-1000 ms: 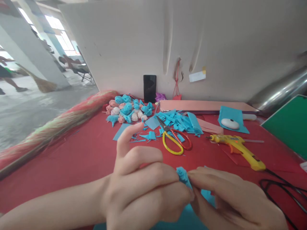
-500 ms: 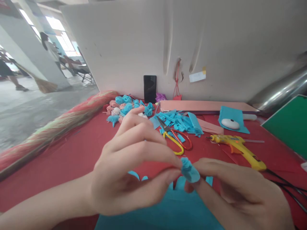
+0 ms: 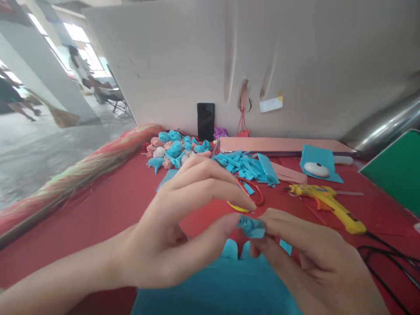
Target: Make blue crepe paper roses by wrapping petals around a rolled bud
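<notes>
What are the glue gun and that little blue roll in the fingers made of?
Glue gun: probably smooth plastic; its yellow body has a soft sheen.
Blue roll: likely matte crepe paper, perhaps thin fabric; it shows soft, crinkled folds.

The scene was lit moderately by pale daylight, with the bright white windows (image 3: pixel 76 33) at the upper left washed out by glare. A sharp highlight was thrown back by the shiny silver metal cylinder (image 3: pixel 383 127), while soft shading was spread over the pale grey upright panel (image 3: pixel 170 65). The far background was left hazy, and shapes near the edges were stretched.
</notes>
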Demonstrator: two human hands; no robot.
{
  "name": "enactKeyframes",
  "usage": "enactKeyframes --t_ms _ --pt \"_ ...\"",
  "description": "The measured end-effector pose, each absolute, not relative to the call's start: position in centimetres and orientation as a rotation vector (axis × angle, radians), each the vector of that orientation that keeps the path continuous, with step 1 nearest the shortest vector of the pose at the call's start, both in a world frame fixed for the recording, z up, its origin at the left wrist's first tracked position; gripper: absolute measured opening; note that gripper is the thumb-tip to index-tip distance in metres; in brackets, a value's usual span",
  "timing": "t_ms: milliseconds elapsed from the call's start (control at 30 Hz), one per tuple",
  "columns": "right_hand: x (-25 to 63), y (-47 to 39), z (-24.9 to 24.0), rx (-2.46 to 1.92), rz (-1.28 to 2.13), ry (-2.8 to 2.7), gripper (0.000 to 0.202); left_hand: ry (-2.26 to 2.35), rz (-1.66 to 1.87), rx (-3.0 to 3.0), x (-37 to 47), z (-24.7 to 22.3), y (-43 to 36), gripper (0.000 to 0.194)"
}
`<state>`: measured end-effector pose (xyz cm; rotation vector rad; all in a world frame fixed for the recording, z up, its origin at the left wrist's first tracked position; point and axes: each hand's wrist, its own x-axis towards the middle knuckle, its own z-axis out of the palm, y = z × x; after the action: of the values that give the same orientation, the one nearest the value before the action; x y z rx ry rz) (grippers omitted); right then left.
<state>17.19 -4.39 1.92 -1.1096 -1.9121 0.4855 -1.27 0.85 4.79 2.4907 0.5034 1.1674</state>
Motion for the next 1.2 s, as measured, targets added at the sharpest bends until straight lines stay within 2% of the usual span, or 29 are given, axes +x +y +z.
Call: enactKeyframes --t_ms 133,267,567,767,933,1067,1200 --pt "17.4 -4.0 1.7 -1.018 0.423 -2.007 0.013 0.548 0.984 2.247 -1.3 5.2 1.1 0.011" --pt "17.6 -3.6 1.6 -0.954 0.496 -2.032 0.016 0.518 0.86 2.07 -1.5 5.1 1.5 0.008" --pt "17.1 -3.4 2.3 -0.997 0.871 -1.815 0.028 0.357 0.877 2.121 -1.4 4.8 2.3 0.01" --pt "17.3 -3.1 2.2 -1.01 0.964 -1.784 0.025 0.416 0.803 2.144 -1.5 5.1 1.8 0.003" --pt "17.6 -3.4 1.9 -1.022 0.981 -1.798 0.022 0.414 0.773 2.147 -1.5 5.2 1.9 0.01" --pt "17.3 -3.5 2.0 -0.963 0.942 -1.798 0.027 0.396 0.765 2.096 -1.6 5.1 2.1 0.007" --pt "17.0 -3.4 2.0 -0.932 0.929 -1.936 0.028 0.325 0.587 2.075 -1.6 5.1 2.6 0.004"
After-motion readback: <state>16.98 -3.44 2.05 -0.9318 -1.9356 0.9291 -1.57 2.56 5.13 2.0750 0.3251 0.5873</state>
